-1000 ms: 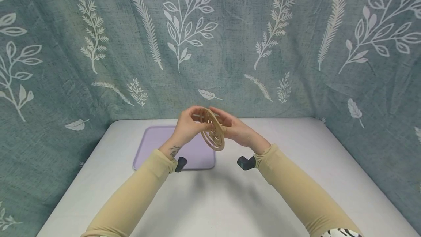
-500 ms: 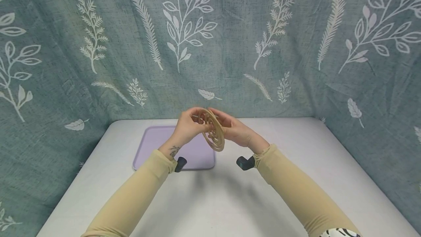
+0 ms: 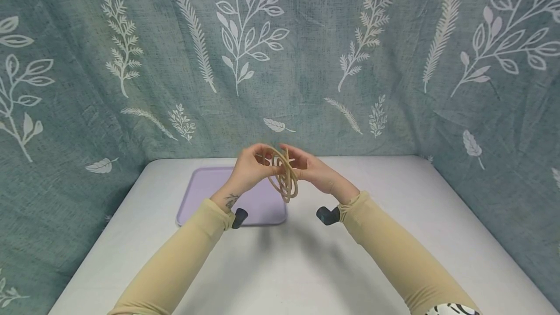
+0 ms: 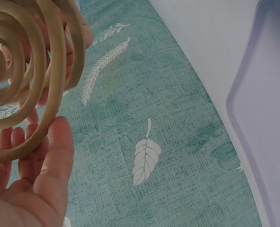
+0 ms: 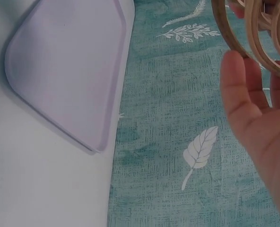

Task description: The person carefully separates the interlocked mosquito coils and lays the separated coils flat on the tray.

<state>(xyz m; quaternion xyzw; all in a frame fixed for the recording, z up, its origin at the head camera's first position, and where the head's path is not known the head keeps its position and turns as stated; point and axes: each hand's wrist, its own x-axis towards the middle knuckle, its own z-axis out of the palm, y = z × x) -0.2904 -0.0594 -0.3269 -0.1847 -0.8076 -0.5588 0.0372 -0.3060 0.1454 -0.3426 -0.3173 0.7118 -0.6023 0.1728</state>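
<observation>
Above the table, a tan mosquito coil (image 3: 287, 192) is held on edge between both hands, its rings spread apart from one another. My left hand (image 3: 253, 163) pinches the left side, thumb toward me and fingers behind. On the other side, my right hand (image 3: 316, 175) pinches an outer ring between thumb and fingers. In the left wrist view the spiral rings of the coil (image 4: 58, 61) stand at staggered depths, with fingers of the other hand showing through the gaps. The right wrist view shows the outer ring (image 5: 224, 26) at the right thumb's tip.
A shallow lilac tray (image 3: 205, 193) lies on the white table (image 3: 385, 208), left of centre and behind the left wrist. Teal leaf-patterned cloth (image 3: 306, 62) rises behind the table and along both sides. A dark wrist camera (image 3: 328, 216) hangs under the right wrist.
The coil's rings have spread from a nearly flat spiral into separated, crossing loops, with one outer ring drawn toward the right hand. Both arms stay almost in place.
</observation>
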